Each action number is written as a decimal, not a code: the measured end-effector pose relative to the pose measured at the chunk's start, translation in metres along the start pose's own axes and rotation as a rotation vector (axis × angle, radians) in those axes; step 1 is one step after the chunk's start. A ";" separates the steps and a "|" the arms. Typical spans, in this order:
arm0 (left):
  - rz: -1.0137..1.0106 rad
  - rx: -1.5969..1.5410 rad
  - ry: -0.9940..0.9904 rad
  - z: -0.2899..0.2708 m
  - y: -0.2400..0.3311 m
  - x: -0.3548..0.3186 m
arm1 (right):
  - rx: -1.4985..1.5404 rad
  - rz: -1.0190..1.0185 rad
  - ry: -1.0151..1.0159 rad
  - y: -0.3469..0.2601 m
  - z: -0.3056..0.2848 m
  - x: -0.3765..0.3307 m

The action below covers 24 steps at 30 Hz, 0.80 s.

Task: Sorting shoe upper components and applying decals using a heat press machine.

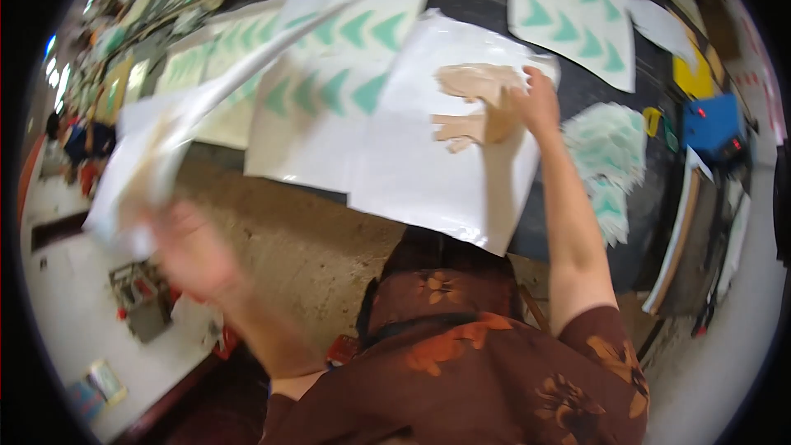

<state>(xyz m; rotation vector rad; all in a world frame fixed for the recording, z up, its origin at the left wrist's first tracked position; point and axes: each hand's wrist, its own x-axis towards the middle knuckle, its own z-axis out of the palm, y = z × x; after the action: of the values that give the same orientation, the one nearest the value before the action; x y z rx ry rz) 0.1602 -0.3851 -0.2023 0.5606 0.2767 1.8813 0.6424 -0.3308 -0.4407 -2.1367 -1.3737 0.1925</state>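
On the left, my left hand (194, 251), smeared by motion, grips a white sheet (206, 103) that rises in a curved band toward the far side of the table. My right hand (537, 103) rests at the right side of a second white sheet (428, 165) on the table, its fingers apart. Those fingertips touch or nearly touch beige cut-out pieces (478, 82) lying on that sheet; exact contact is hard to see. Beside it lies a sheet with green arrow shapes (329, 91), partly behind the lifted one.
Another green-arrow sheet (568, 12) lies at the far right. A pile of crumpled green-and-white scraps (606, 148) sits right of my forearm. Beyond it are a yellow-handled tool (652, 121) and a blue box (715, 128) with red lights. A person (86, 144) is in the left background.
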 end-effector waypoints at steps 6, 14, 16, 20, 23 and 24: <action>-0.169 0.030 0.375 -0.005 -0.116 -0.059 | 1.247 0.115 -1.025 -0.175 -0.075 -0.106; -0.394 0.307 0.370 -0.009 -0.138 -0.107 | 1.441 0.608 -0.978 -0.224 -0.079 -0.132; -0.479 0.332 0.362 -0.013 -0.141 -0.118 | 1.327 0.764 -0.961 -0.214 -0.065 -0.133; -0.532 0.291 0.435 -0.014 -0.142 -0.127 | 1.271 0.699 -0.911 -0.196 -0.055 -0.146; -0.600 0.334 0.460 -0.026 -0.141 -0.133 | 1.246 0.726 -0.919 -0.175 -0.050 -0.148; -0.630 0.319 0.464 -0.030 -0.141 -0.134 | 1.233 0.734 -0.925 -0.168 -0.049 -0.148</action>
<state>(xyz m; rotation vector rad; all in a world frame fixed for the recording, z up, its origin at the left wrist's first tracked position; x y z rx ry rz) 0.2987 -0.4544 -0.3239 0.1932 0.9552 1.3290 0.4630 -0.4288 -0.3370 -1.2811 -0.4033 1.9033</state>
